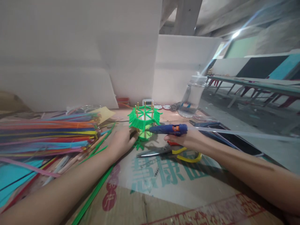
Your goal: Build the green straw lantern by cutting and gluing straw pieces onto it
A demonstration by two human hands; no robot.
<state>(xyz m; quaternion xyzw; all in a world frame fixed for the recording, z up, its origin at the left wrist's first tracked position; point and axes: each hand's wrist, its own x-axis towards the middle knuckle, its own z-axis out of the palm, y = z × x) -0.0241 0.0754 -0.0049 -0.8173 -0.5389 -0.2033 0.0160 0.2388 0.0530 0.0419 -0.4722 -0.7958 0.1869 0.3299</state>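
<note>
My right hand [180, 139] is closed round the handle of a blue hot glue gun [167, 129], whose nozzle points left. A clear glue stick [225, 130] trails from its back end. The nozzle reaches the lower part of a green pipe-cleaner model [145, 118], which has a fringed upper tier and thin wooden posts sticking up. On the model's left side my left hand [123, 139] grips its lower part, with some fingertips hidden behind it. Below the glue gun lie scissors [191, 157] with yellow and red handles, blades toward the left.
Bundles of coloured pipe cleaners [47, 132] cover the left side. Long green pipe cleaners [96, 193] run toward the front edge. A water bottle [192, 97] stands at the back right, near a dark phone-like slab [231, 137]. White boards [131, 62] rise behind the table.
</note>
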